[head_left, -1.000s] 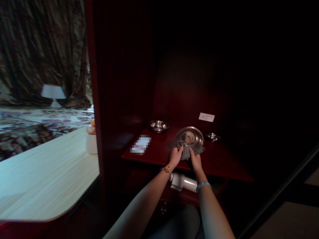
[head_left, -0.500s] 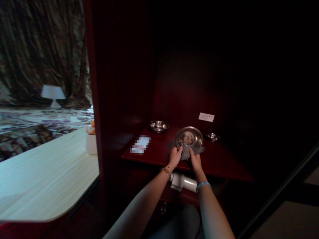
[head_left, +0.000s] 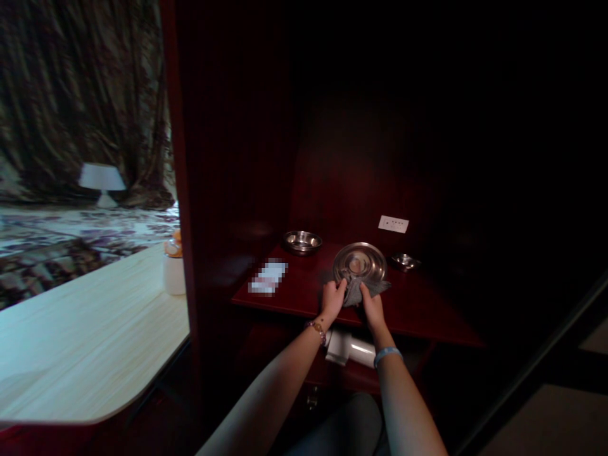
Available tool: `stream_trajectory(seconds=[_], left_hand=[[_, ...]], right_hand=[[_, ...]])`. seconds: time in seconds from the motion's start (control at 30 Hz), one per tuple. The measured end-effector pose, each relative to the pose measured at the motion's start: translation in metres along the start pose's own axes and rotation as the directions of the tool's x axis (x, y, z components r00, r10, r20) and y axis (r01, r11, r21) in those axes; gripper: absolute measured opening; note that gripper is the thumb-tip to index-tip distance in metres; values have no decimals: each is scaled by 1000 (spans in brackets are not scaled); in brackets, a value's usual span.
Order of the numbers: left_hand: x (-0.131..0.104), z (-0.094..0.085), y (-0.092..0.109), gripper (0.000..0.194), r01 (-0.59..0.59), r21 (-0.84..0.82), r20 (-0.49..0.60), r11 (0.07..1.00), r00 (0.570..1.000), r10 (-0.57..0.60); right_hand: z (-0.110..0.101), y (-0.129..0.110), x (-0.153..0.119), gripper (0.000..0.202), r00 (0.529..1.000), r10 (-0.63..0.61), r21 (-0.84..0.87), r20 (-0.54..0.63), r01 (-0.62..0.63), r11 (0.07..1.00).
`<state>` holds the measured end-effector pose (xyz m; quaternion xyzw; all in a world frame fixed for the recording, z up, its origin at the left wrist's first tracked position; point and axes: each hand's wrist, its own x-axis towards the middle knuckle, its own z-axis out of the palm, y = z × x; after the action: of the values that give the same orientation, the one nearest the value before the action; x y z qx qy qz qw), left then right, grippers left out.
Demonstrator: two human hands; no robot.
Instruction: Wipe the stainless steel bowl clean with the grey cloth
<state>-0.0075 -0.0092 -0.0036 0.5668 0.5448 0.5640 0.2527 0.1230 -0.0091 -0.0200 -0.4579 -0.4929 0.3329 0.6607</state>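
Note:
A round, shiny steel plate [head_left: 368,256] with rings in its surface is tilted up over the dark red desk, its face towards me. Bunched along its near rim is a grey cloth [head_left: 354,294]. My left hand [head_left: 334,297] is closed on the cloth at the left of the rim, thumb on top. On the other side my right hand [head_left: 373,304] grips the cloth too, with its thumb pressed on it. Both hands' fingers are mostly hidden under the cloth and plate, so I cannot tell how much of the rim each one pinches.
On the desk [head_left: 418,307] stand a steel bowl [head_left: 303,242] at the back left and a small steel dish [head_left: 406,261] at right. A blurred-out flat item [head_left: 268,277] lies left. White cylindrical object [head_left: 349,348] sits beneath. A pale table [head_left: 95,335] bears a white jar [head_left: 173,273].
The cloth's folds near my left thumb have shifted slightly. Both hands and the plate stay in nearly the same place.

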Motion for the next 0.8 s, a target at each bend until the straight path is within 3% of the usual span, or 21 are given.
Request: stream_trajectory(seconds=[0.33,0.5,0.8], left_hand=[[1,1,2,34,72,-62,63,995,996,-69],[0,3,-2,31,-21,-152,119,988,992,40],[2,4,-1,29,27,-79,136,996,991,-16]], right_hand=[[-1,-1,-1,48,1000,16,43,-16,-15,999],[-1,1,1,49,1000,20,49,-14,-19,999],[-1,4,1,51,999,35,55,-11,-34,998]])
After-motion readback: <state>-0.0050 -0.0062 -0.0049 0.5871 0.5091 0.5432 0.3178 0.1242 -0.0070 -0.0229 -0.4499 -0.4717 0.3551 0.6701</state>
